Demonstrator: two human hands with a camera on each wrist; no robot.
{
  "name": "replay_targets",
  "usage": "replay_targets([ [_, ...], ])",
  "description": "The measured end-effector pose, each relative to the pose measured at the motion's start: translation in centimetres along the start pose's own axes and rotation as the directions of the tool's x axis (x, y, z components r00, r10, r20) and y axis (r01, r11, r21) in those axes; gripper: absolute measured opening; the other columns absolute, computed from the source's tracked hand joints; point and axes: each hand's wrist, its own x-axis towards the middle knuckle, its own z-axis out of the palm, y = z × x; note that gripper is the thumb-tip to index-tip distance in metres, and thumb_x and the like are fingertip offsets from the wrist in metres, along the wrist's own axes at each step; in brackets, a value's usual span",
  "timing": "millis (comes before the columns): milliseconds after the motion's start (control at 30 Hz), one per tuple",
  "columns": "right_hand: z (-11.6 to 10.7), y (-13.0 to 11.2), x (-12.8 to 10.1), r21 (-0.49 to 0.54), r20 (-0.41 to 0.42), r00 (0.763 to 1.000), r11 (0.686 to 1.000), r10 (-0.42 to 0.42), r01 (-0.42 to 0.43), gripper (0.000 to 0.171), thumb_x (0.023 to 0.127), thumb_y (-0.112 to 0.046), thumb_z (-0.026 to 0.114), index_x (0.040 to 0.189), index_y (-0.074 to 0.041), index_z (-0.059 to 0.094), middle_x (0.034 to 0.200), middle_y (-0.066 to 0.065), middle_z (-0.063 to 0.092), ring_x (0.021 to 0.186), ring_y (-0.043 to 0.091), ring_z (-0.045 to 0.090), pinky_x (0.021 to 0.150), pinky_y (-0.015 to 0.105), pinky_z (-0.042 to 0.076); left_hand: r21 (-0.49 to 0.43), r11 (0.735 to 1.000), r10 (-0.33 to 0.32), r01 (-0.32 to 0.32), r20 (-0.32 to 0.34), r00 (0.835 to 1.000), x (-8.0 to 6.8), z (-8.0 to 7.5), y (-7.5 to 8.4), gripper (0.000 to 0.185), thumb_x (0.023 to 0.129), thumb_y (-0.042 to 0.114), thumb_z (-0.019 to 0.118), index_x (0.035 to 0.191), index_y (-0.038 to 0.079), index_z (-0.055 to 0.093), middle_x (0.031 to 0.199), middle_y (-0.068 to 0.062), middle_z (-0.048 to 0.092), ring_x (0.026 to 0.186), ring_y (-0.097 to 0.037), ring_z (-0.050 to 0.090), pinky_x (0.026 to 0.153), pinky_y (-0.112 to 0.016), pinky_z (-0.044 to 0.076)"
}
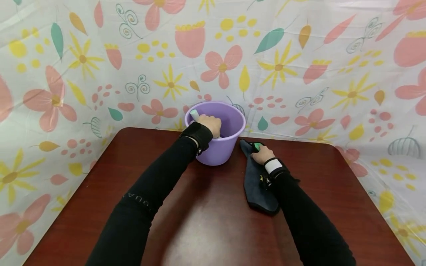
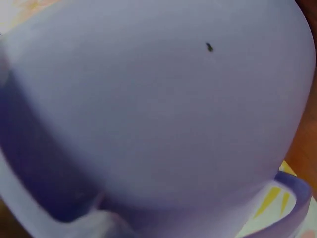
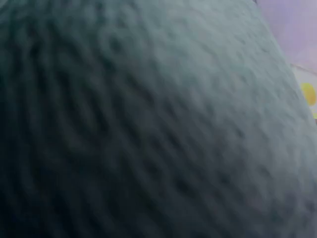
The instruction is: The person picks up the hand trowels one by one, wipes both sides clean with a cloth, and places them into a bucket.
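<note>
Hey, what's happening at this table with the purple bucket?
A person in black sleeves works at a dark red table. Their left hand reaches into a purple bucket and grips something pale with a light green end; what it is cannot be told. Their right hand rests on a dark cloth lying flat beside the bucket, holding a small green object against it.

The head view is looking down across the tabletop (image 1: 213,221); both wrist views are pressing close, sharing its bucket (image 2: 158,109) and cloth (image 3: 148,129).
</note>
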Motion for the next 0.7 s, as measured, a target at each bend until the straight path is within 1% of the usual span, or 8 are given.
replay_targets([
  [133, -0.9, 0.5, -0.4, 0.012, 0.042, 0.998, 0.999, -0.038, 0.037, 0.069, 0.1, -0.032, 0.049, 0.149, 0.009, 0.023, 0.147, 0.035, 0.03, 0.131, 0.052, 0.033, 0.103, 0.057, 0.033, -0.084, 0.996, -0.004, 0.004, -0.002, 1.0, -0.4, -0.6, -0.1, 0.02, 0.092, 0.023, 0.059, 0.105, 0.012, 0.069, 0.114, -0.007, 0.066, 0.106, -0.027, 0.058, 0.095, -0.042, 0.038],
  [233, -2.1, 0.8, -1.2, 0.012, 0.021, 0.997, 0.997, -0.073, 0.073, 0.069, 0.102, -0.036, 0.047, 0.149, 0.008, 0.024, 0.147, 0.033, 0.031, 0.131, 0.051, 0.033, 0.104, 0.058, 0.031, -0.162, 0.987, 0.017, -0.022, -0.032, 0.999, -1.2, -1.5, -0.3, 0.019, 0.093, 0.025, 0.059, 0.102, 0.014, 0.071, 0.105, -0.003, 0.069, 0.104, -0.026, 0.059, 0.093, -0.044, 0.041],
  [267, -2.6, 0.8, -1.6, 0.015, 0.012, 0.996, 0.996, -0.088, 0.088, 0.067, 0.102, -0.037, 0.047, 0.148, 0.008, 0.025, 0.143, 0.033, 0.036, 0.128, 0.05, 0.037, 0.103, 0.058, 0.033, -0.188, 0.981, 0.031, -0.037, -0.038, 0.999, -1.4, -1.7, -0.5, 0.019, 0.094, 0.026, 0.058, 0.1, 0.014, 0.071, 0.101, -0.001, 0.07, 0.101, -0.025, 0.06, 0.09, -0.043, 0.042],
  [367, -4.0, 0.3, -2.8, 0.011, -0.015, 0.99, 0.99, -0.138, 0.138, 0.064, 0.103, -0.039, 0.046, 0.146, 0.006, 0.031, 0.14, 0.032, 0.04, 0.126, 0.048, 0.041, 0.1, 0.057, 0.035, -0.249, 0.965, 0.064, -0.083, -0.082, 0.995, -2.3, -2.4, -1.3, 0.02, 0.097, 0.025, 0.055, 0.099, 0.017, 0.072, 0.089, 0.004, 0.072, 0.092, -0.019, 0.062, 0.081, -0.038, 0.045],
  [433, -4.8, -0.1, -3.6, 0.013, -0.022, 0.986, 0.986, -0.167, 0.168, 0.064, 0.103, -0.041, 0.044, 0.146, 0.005, 0.031, 0.141, 0.033, 0.039, 0.126, 0.048, 0.041, 0.099, 0.058, 0.035, -0.269, 0.958, 0.071, -0.104, -0.131, 0.989, -3.1, -2.7, -2.0, 0.022, 0.098, 0.026, 0.052, 0.103, 0.017, 0.072, 0.094, 0.004, 0.072, 0.093, -0.017, 0.062, 0.08, -0.036, 0.045],
  [533, -5.5, -0.9, -4.7, 0.017, -0.049, 0.982, 0.983, -0.18, 0.181, 0.066, 0.103, -0.043, 0.043, 0.149, 0.003, 0.028, 0.148, 0.033, 0.029, 0.132, 0.05, 0.032, 0.102, 0.06, 0.032, -0.288, 0.95, 0.056, -0.119, -0.219, 0.974, -4.8, -2.7, -2.9, 0.026, 0.1, 0.029, 0.05, 0.113, 0.017, 0.069, 0.11, 0.002, 0.068, 0.107, -0.017, 0.059, 0.087, -0.038, 0.044],
  [600, -5.8, -1.3, -5.6, 0.017, -0.081, 0.98, 0.983, -0.182, 0.184, 0.067, 0.103, -0.045, 0.043, 0.15, 0.001, 0.028, 0.149, 0.032, 0.028, 0.134, 0.05, 0.028, 0.102, 0.062, 0.03, -0.291, 0.948, 0.04, -0.126, -0.286, 0.958, -6.1, -2.3, -3.5, 0.028, 0.1, 0.031, 0.051, 0.117, 0.016, 0.067, 0.119, -0.002, 0.062, 0.114, -0.02, 0.054, 0.092, -0.041, 0.043],
  [700, -5.9, -1.6, -7.2, 0.0, -0.146, 0.97, 0.981, -0.192, 0.194, 0.067, 0.103, -0.047, 0.042, 0.15, -0.001, 0.03, 0.149, 0.032, 0.027, 0.134, 0.051, 0.026, 0.101, 0.066, 0.028, -0.321, 0.932, 0.038, -0.171, -0.383, 0.923, -8.1, -1.1, -4.3, 0.027, 0.1, 0.029, 0.051, 0.115, 0.015, 0.069, 0.116, -0.005, 0.061, 0.111, -0.022, 0.053, 0.088, -0.041, 0.044],
])
